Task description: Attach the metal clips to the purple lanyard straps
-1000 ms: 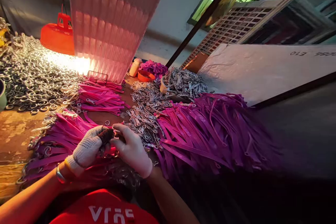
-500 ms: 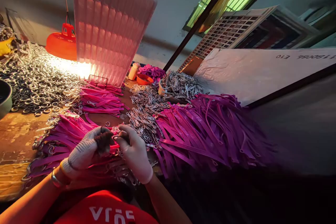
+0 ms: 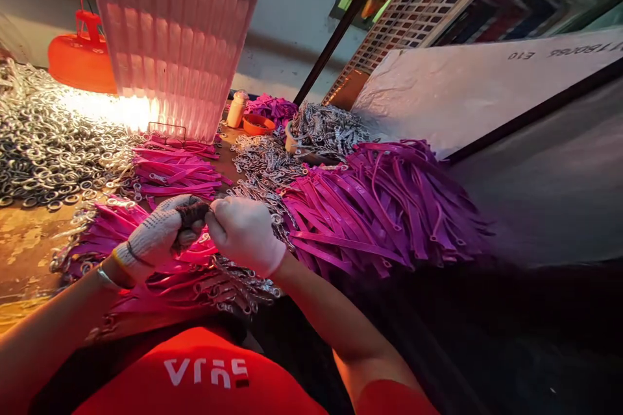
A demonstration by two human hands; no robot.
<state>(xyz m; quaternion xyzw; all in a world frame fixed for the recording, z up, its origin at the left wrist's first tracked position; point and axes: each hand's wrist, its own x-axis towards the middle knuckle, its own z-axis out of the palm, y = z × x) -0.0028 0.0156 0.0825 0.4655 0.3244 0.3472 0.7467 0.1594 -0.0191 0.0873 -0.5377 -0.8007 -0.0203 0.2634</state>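
left hand point(image 3: 158, 233), right hand point(image 3: 246, 233): contents hidden | ribbed sheet point(image 3: 180, 26): cropped top | ring pile point(image 3: 48, 149): cropped left

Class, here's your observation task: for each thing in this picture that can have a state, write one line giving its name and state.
Left hand, gloved, fingers curled; anything held is hidden.
Right hand, gloved, closed; anything held is hidden.
Straps, heaped, overlapping.
Hooks, loosely heaped.
Rings, loosely piled.
Lamp, hanging, lit.
Bottle, upright.
Bowl, upright, uncovered.
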